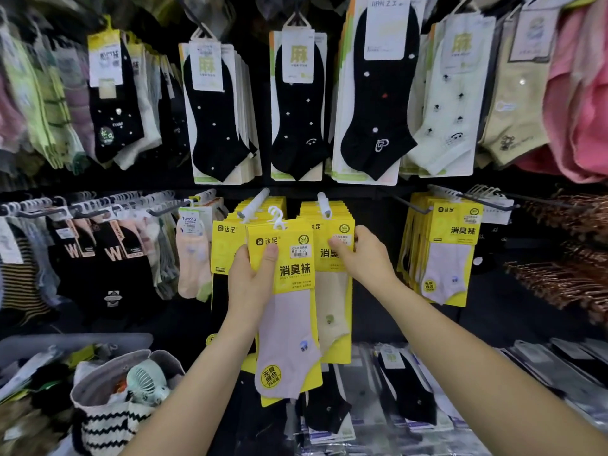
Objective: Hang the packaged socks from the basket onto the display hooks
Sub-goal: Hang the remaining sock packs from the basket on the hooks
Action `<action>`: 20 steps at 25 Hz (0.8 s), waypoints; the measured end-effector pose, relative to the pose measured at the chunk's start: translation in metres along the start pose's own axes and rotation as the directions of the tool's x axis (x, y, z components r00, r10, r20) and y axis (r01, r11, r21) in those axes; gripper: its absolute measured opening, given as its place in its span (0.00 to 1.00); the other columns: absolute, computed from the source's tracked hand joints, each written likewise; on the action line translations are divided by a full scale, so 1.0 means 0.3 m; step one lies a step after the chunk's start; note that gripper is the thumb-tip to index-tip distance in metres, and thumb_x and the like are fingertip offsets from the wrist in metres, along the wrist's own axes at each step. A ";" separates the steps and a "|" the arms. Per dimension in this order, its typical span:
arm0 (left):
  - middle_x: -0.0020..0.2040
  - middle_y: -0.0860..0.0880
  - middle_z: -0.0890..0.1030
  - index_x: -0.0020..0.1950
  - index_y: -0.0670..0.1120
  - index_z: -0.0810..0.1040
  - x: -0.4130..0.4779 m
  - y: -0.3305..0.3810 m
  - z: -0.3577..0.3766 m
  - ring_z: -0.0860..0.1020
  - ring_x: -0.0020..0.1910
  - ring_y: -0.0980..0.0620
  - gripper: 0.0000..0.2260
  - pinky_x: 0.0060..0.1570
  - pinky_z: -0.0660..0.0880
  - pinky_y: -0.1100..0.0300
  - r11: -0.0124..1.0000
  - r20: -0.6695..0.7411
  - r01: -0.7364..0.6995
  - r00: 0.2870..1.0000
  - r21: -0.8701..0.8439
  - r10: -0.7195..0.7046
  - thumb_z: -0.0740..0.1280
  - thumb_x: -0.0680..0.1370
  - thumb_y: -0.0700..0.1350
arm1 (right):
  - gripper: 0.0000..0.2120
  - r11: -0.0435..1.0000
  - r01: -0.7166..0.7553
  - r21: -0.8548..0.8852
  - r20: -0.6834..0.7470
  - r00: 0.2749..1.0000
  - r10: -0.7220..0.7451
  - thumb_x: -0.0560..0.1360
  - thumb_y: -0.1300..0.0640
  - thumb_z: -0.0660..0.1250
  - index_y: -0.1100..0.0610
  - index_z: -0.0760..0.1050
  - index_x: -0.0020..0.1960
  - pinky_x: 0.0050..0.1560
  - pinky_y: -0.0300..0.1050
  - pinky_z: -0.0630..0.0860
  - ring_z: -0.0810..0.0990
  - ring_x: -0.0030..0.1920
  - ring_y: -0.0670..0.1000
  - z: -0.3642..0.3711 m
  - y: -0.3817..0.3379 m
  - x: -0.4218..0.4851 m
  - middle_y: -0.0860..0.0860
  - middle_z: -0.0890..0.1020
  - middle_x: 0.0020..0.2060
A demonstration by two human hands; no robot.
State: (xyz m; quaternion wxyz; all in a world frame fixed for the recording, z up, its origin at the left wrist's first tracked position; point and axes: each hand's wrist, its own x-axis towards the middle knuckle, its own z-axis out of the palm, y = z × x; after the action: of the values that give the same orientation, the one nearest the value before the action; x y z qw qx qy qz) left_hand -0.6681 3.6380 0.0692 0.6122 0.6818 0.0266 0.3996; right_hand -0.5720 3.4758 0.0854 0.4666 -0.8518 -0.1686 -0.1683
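My left hand [251, 278] grips a yellow-carded pack of pale lilac socks [286, 311] by its left edge, thumb across the front. The pack's white plastic hanger [275, 216] is up beside the white-tipped display hook [255, 202]; whether it is on the hook I cannot tell. My right hand [360, 255] pinches the top of the front pack of cream socks [332, 304] hanging on the neighbouring hook [324, 204]. More yellow packs hang behind both. A fabric basket [108, 409] with a black zigzag pattern stands at the lower left.
Black, white and pink socks [296, 103] hang on the upper row. Another bunch of yellow lilac-sock packs [449, 255] hangs to the right. Copper hangers [566, 278] stick out at the far right. Bagged socks [404, 399] lie on the shelf below.
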 end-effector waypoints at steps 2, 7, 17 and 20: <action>0.50 0.53 0.81 0.48 0.55 0.73 -0.004 0.000 0.011 0.80 0.53 0.50 0.01 0.55 0.76 0.45 1.000 0.019 -0.005 1.000 -0.011 0.006 0.64 0.78 0.49 | 0.15 0.997 -0.005 -0.079 0.008 1.000 0.005 0.75 0.43 0.64 0.54 0.69 0.51 0.42 0.50 0.77 0.77 0.41 0.49 -0.005 0.007 -0.020 0.47 0.77 0.40; 0.48 0.58 0.79 0.48 0.57 0.72 -0.026 0.002 0.032 0.78 0.49 0.61 0.02 0.50 0.76 0.57 0.999 0.055 -0.035 0.998 0.012 0.034 0.63 0.78 0.49 | 0.16 0.985 0.028 0.169 -0.064 0.998 -0.017 0.74 0.40 0.62 0.54 0.68 0.44 0.34 0.38 0.67 0.71 0.34 0.43 -0.014 -0.002 -0.091 0.45 0.72 0.34; 0.52 0.55 0.81 0.55 0.51 0.75 -0.058 -0.013 0.084 0.80 0.50 0.60 0.07 0.46 0.78 0.65 0.994 0.147 0.066 0.988 -0.083 -0.053 0.62 0.79 0.49 | 0.06 0.924 0.013 0.383 0.032 0.999 -0.028 0.73 0.52 0.70 0.46 0.73 0.44 0.47 0.48 0.81 0.83 0.43 0.45 -0.026 -0.019 -0.119 0.47 0.84 0.40; 0.52 0.55 0.79 0.55 0.51 0.74 -0.054 -0.028 0.081 0.78 0.53 0.57 0.06 0.51 0.75 0.61 0.998 0.115 0.036 0.993 -0.046 -0.030 0.61 0.80 0.47 | 0.06 0.931 -0.012 0.366 0.038 0.999 -0.002 0.74 0.53 0.69 0.45 0.72 0.43 0.40 0.41 0.79 0.82 0.40 0.42 -0.028 -0.004 -0.117 0.45 0.83 0.37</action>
State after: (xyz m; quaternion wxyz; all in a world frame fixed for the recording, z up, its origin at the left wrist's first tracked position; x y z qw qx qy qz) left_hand -0.6613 3.6119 0.0555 0.6356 0.6881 -0.0068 0.3502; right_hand -0.6046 3.4646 0.0750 0.6143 -0.7534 -0.2037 -0.1167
